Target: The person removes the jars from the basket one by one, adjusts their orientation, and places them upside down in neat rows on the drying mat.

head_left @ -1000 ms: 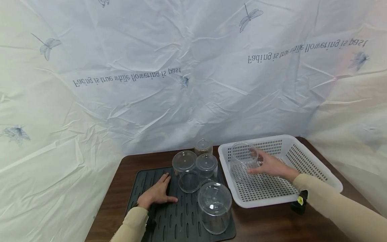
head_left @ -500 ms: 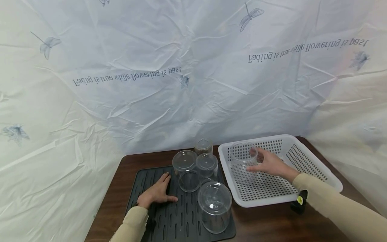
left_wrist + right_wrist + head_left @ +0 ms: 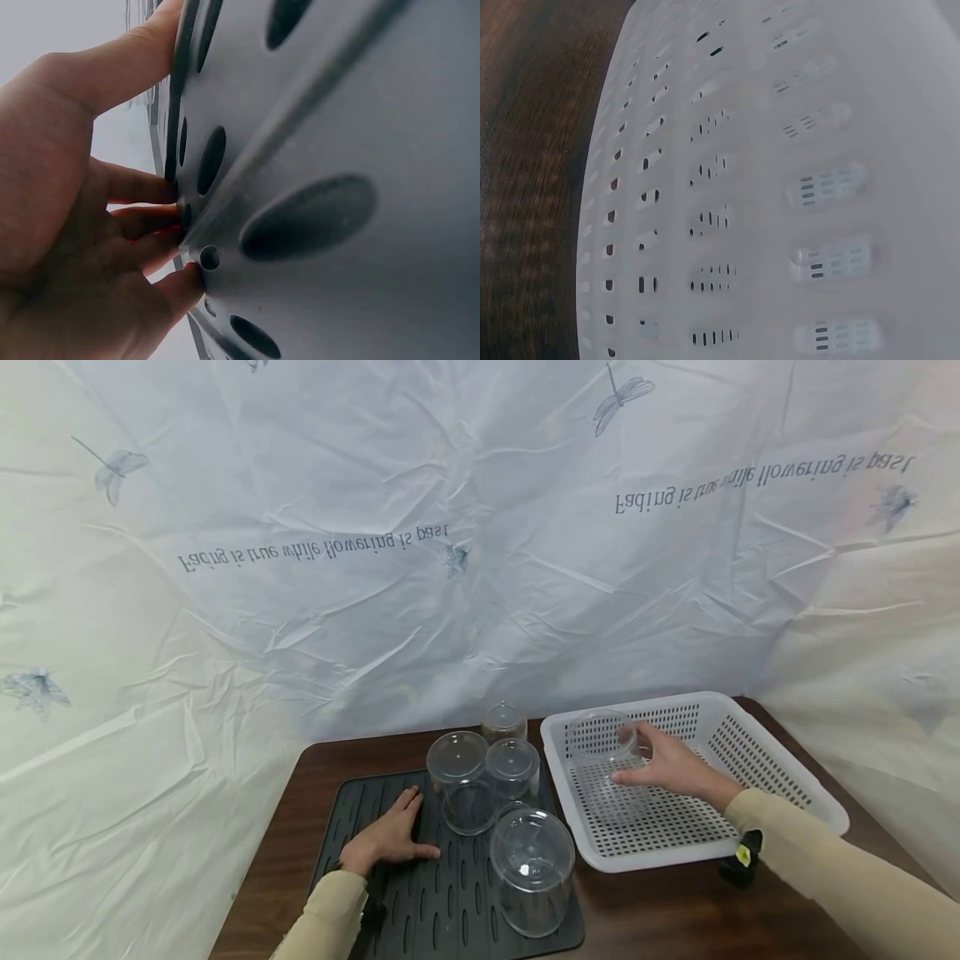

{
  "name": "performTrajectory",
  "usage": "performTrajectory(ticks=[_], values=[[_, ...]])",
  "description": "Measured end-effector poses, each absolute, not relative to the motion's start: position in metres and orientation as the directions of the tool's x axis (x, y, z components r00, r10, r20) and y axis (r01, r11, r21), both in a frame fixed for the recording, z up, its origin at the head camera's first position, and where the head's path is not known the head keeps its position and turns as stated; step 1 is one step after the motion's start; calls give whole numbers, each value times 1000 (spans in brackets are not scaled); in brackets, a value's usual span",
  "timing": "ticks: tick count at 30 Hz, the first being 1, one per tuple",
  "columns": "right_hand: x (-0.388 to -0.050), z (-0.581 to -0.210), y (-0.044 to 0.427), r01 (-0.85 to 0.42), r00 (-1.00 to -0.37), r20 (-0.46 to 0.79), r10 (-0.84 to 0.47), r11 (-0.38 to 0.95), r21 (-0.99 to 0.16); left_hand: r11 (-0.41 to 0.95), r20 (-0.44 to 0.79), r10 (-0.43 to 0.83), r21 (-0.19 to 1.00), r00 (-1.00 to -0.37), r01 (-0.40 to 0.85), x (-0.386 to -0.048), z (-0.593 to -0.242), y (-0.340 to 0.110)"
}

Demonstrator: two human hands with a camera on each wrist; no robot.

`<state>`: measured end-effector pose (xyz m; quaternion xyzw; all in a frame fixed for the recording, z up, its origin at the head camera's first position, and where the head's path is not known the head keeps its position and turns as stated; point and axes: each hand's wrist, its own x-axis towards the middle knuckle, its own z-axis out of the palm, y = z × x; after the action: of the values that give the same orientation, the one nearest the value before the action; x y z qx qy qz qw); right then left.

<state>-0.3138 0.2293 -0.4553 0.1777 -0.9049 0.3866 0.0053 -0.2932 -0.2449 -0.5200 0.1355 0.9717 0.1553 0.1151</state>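
Observation:
My right hand (image 3: 667, 768) grips a clear round jar (image 3: 602, 747) by its right side, with the thumb nearer me. The jar is inside the left part of the white perforated basket (image 3: 637, 862), its rim uppermost; whether it touches the bottom I cannot tell. In the right wrist view the basket wall (image 3: 757, 187) hides hand and jar. Fingers spread, my left hand (image 3: 392, 841) rests on a dark slotted mat (image 3: 442, 902). The left wrist view has its fingertips (image 3: 191, 281) against the mat. To its right stand clear jars (image 3: 532, 860), apparently upside down.
Further clear jars (image 3: 457, 756) cluster at the mat's back right, and a small one (image 3: 504, 720) stands behind them. Under everything is a brown wooden table (image 3: 637, 914). A pale printed sheet (image 3: 480, 593) hangs close behind the table's back edge.
The jar in my right hand has shifted very slightly left within the basket. My left hand stays in place on the mat, and the other jars have not moved.

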Motion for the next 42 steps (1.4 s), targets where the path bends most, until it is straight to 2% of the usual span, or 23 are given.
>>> performTrajectory(ticks=[15, 29, 42], values=[[-311, -451, 232, -451, -890, 287, -355, 583, -676, 917, -185, 295, 330, -937, 224, -294, -522, -246], [-305, -435, 237, -456, -890, 319, -326, 668, -589, 916, -183, 305, 326, -935, 235, -293, -522, -245], [-307, -416, 243, -492, -869, 351, -348, 677, -548, 913, -190, 301, 340, -935, 225, -294, -521, -248]])
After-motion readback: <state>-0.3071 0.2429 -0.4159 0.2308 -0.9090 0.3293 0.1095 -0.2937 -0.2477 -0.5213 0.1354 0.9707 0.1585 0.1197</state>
